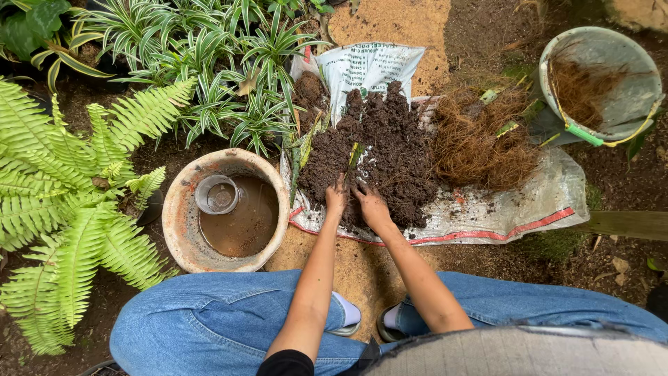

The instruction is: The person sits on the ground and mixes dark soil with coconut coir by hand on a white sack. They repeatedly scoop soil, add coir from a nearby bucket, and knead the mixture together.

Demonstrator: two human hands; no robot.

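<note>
Pressing left hand (pixel 337 197) and right hand (pixel 371 204), fingers spread, into soil heap (pixel 379 150); could snap small shoot (pixel 353 156) just beyond fingertips, or push soil off woven sack (pixel 487 209).

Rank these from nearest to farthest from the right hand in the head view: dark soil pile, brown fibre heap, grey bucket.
From the right hand:
1. Dark soil pile, under the hand.
2. Brown fibre heap, to its right on the sack.
3. Grey bucket, far upper right.
</note>
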